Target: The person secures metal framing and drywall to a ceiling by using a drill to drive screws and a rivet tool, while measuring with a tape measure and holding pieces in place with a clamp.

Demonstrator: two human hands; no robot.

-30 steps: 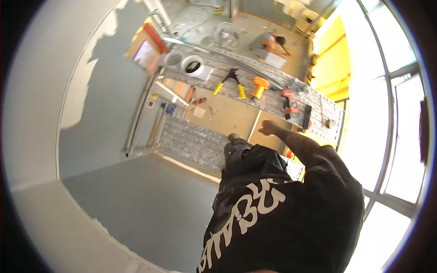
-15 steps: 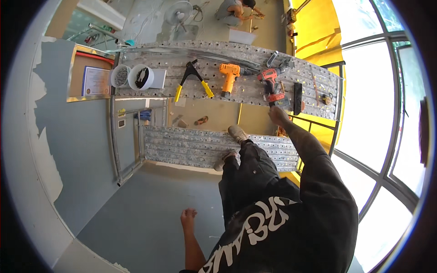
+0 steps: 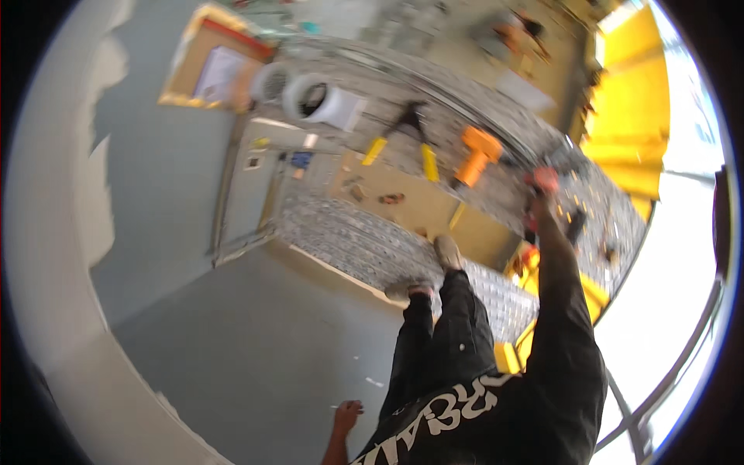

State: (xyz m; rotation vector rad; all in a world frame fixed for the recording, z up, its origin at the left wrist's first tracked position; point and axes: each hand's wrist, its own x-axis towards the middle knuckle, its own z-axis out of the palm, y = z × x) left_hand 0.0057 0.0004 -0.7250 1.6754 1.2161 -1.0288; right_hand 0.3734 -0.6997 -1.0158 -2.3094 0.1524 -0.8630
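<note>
Perforated metal platform [image 3: 496,155] runs upper-left to lower-right w/ tools on it. Orange drill [image 3: 477,155] sits just left of red drill [image 3: 542,182]. Right hand [image 3: 537,203] reaches the red one, prob. gripping; blurred. Left hand [image 3: 346,415] hangs loose, well apart.

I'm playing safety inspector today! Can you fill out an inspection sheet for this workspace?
Surface: grey perforated platform underfoot, another perforated bench above it.
Job's things: red power tool at the right hand; blurred.
Clutter: orange drill, yellow-handled cutters, white roll lying on the bench.
Grip: right hand reaches the red tool, hold unclear; left hand hangs free with fingers spread.
Cables: nothing seen.
Surroundings: grey wall, framed board, yellow panels, bright window.
</note>
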